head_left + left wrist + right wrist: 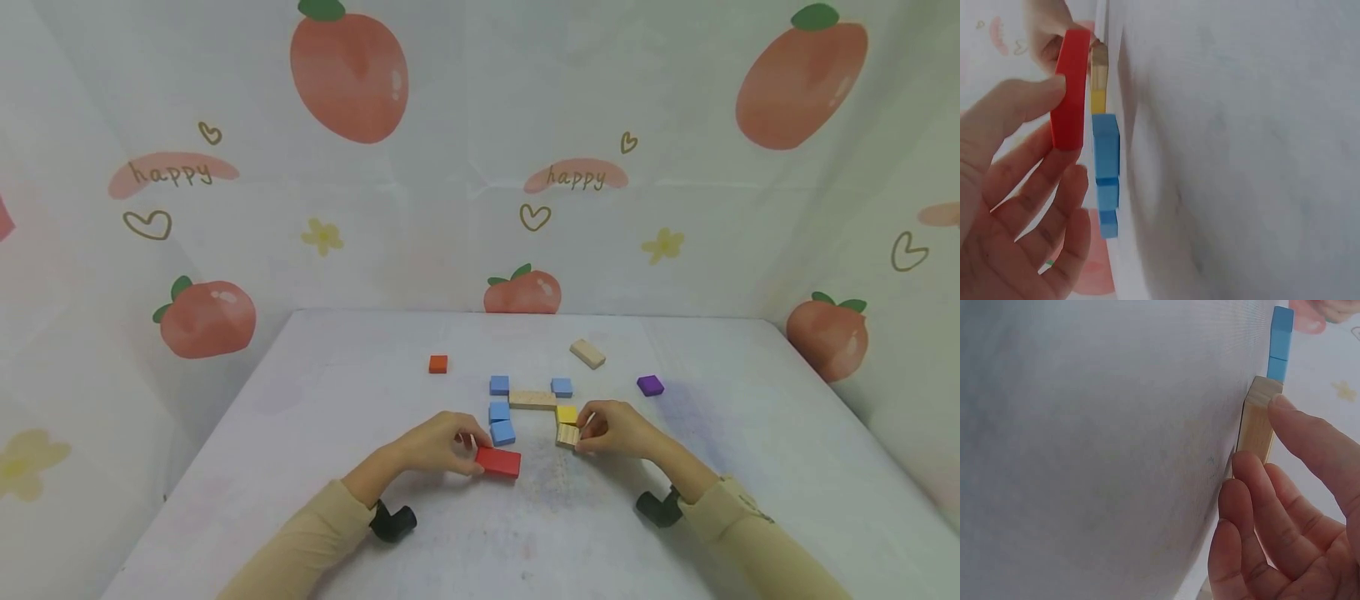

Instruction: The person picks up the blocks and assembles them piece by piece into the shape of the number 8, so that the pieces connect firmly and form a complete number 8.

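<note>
Our left fingers (1072, 187) pinch a red block (498, 463) by its left end, and in the left wrist view it appears held clear of the surface (600, 550). Our right fingers (1272, 512) are drawn narrow on a striped wooden block (567, 437), which seems to rest on the surface at their tips.

Just beyond the left fingertips, three blue blocks (503, 432) make a row leading away from us, the nearest one slightly turned. Beyond the right fingertips a yellow block (567, 414) sits right after the striped one, with a single blue block (562, 387) farther on. A long wooden plank (532, 401) lies crosswise between these two rows, past both sets of fingers. Well apart from our fingers, farther out, lie an orange block (438, 364), a pale wooden block (587, 354) and a purple block (650, 386).

We judge the step in hand to be setting blocks at the near ends of the rows: the right fingers squaring the striped block to the yellow one, the left bringing the red block in. The next move, as we read it, calls for lowering the red block flat near the closest blue one, then loosening the left thumb without nudging that turned block, while the right fingers ease off gently.
</note>
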{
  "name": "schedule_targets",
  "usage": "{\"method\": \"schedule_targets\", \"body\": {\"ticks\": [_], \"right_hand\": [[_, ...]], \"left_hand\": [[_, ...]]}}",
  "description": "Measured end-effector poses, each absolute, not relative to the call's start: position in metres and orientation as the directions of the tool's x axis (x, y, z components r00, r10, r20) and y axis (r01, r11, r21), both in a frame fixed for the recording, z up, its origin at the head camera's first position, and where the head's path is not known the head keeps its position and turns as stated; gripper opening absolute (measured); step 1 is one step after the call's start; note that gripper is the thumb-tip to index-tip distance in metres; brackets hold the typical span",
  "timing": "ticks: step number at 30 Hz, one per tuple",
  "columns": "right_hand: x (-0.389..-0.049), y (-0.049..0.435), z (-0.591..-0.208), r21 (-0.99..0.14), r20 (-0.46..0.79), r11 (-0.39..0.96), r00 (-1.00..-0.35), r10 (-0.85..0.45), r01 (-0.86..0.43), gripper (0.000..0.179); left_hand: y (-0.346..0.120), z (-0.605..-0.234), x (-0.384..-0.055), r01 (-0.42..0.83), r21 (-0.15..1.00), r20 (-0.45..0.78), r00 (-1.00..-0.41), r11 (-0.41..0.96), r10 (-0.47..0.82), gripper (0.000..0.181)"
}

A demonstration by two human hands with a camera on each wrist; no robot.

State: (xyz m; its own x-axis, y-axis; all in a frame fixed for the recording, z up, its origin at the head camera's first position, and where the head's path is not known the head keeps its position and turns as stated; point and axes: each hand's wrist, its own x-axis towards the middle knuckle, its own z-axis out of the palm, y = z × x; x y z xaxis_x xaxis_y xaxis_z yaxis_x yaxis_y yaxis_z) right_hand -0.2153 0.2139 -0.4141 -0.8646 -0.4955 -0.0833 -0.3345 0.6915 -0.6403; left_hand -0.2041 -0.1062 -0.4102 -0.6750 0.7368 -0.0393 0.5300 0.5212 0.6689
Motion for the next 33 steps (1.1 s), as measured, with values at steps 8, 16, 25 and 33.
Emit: {"method": "schedule_targets", "body": {"ticks": [8,16,25,33], "right_hand": [[-0.214,0.213,-0.414,-0.640,-0.093,0.697,-0.868,-0.487,-0.322,0.028],[-0.215,0.212,-0.414,-0.646,-0.115,0.703,-0.873,-0.474,-0.297,0.029],[-0.215,0.211,-0.414,-0.648,-0.123,0.705,-0.874,-0.471,-0.288,0.029],[-0.215,0.211,-0.413,-0.638,-0.112,0.705,-0.869,-0.482,-0.309,0.028]], "left_hand": [[-0.093,-0.409,-0.204,0.563,0.624,0.020,-0.705,0.542,0.709,0.028],[-0.076,-0.407,-0.204,0.556,0.594,0.029,-0.737,0.582,0.675,0.029],[-0.061,-0.408,-0.205,0.597,0.554,0.076,-0.730,0.580,0.679,0.028],[-0.053,-0.409,-0.205,0.568,0.547,0.040,-0.752,0.615,0.658,0.030]]}}
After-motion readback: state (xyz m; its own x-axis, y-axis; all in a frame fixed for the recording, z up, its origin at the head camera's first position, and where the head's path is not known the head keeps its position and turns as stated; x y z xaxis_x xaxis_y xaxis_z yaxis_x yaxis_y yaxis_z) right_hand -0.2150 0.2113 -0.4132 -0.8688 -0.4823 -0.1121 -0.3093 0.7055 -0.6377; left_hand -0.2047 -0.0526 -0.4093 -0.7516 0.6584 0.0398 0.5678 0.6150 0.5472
